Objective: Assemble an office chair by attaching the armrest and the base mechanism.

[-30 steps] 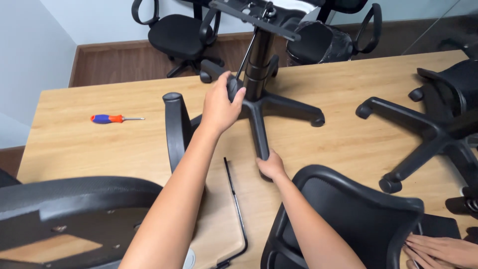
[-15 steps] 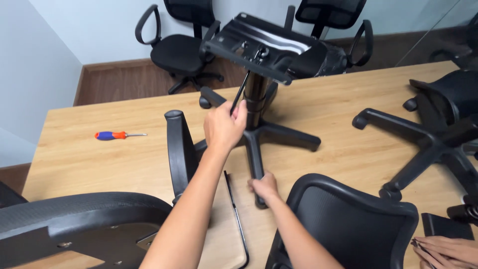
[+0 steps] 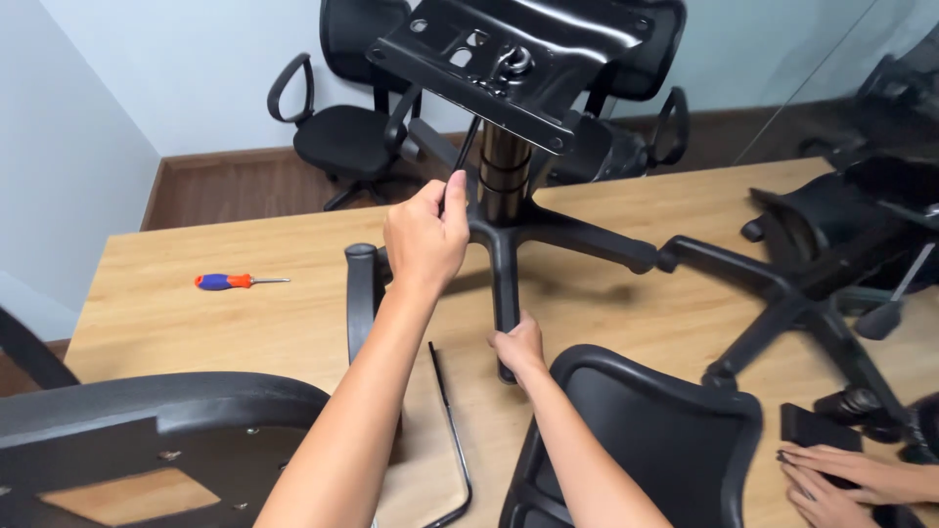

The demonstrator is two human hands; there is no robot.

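A black five-leg chair base (image 3: 577, 240) stands on the wooden table (image 3: 176, 323), with a gas column (image 3: 504, 166) and a black metal seat plate (image 3: 509, 54) on top. My left hand (image 3: 425, 235) is closed around the thin black lever (image 3: 460, 171) that hangs from the plate. My right hand (image 3: 518, 347) grips the end of the base's nearest leg. A black mesh backrest (image 3: 646, 430) lies just right of that hand.
An orange and blue screwdriver (image 3: 240, 282) lies on the table's left. A seat underside (image 3: 137, 450) fills the bottom left, with an armrest (image 3: 360, 293) and a bent rod (image 3: 450, 440) beside it. A second chair base (image 3: 802, 293) stands right. Another person's hands (image 3: 831, 474) rest bottom right. Office chairs (image 3: 342, 127) stand behind.
The view has tilted up, bringing the seat plate fully into sight. My left hand has risen from the column up to the lever. My right hand stays on the leg's end.
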